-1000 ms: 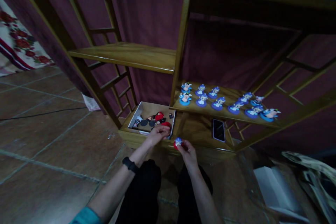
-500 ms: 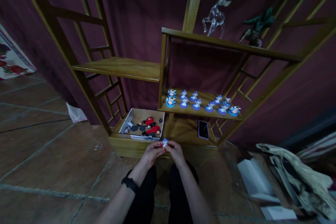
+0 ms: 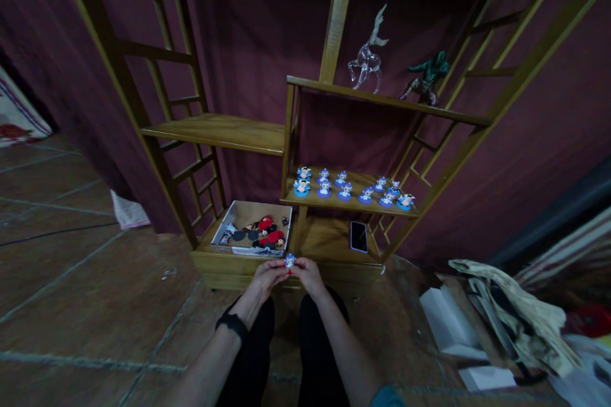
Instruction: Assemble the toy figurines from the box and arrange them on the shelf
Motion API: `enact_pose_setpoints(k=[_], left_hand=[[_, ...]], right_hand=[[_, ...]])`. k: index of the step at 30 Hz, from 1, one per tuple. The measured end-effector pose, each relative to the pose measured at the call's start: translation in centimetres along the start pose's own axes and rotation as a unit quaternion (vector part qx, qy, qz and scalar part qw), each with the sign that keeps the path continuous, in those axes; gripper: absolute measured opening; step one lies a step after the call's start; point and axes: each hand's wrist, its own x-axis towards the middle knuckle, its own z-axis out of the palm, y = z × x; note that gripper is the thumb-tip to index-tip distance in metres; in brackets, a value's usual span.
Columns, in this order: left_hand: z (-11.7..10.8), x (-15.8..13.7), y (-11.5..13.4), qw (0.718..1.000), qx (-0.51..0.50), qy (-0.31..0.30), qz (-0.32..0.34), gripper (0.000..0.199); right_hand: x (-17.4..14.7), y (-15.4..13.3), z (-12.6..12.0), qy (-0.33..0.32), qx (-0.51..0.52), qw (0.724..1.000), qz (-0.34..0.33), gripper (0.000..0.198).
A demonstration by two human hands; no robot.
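Both the left hand and right hand pinched an upright figurine between nearly closed fingers, neither hand nearer; it sat midway between them, with the box just beyond, leftward.

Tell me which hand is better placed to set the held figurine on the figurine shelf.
Probably the right hand: both hands seem to hold the purple-topped figurine, but the right lies on the side toward most of the figurine shelf, while the left hand is nearer the cardboard box.
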Motion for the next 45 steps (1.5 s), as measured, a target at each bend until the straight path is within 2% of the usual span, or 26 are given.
enact_pose_setpoints(k=[6,10,13,17,20,28,37,45], left_hand=[[0.0,-0.1,0.1,1.0,0.011,-0.018,0.0,0.024],[0.1,0.0,0.0,1.0,-0.028,-0.01,0.006,0.025],[0.1,0.1,-0.2,0.998,-0.059,-0.016,0.01,0.025],[-0.1,0.2,-0.2,0.996,-0.075,-0.038,0.015,0.032],[-0.1,0.2,-0.1,0.996,-0.082,-0.041,0.014,0.031],[0.6,-0.3,0.1,0.995,-0.092,-0.023,0.022,0.028],[0.6,-0.5,0.1,0.994,-0.102,-0.03,0.023,0.028],[0.6,-0.5,0.0,0.996,-0.085,-0.01,0.017,0.03]], right_hand=[[0.1,-0.1,0.0,0.003,0.011,1.0,-0.004,0.013],[-0.4,-1.1,0.2,-0.025,0.084,0.996,0.019,0.023],[-0.8,-1.8,0.2,-0.022,0.139,0.99,0.032,0.029],[-1.0,-2.2,0.1,-0.03,0.168,0.985,0.029,0.032],[-0.9,-2.1,0.0,-0.038,0.181,0.982,0.026,0.034],[-0.6,-1.4,-0.4,-0.003,0.16,0.986,0.039,0.044],[-0.7,-1.4,-0.4,-0.019,0.154,0.988,0.026,0.04],[-0.8,-1.2,-0.3,-0.022,0.125,0.992,0.023,0.037]])
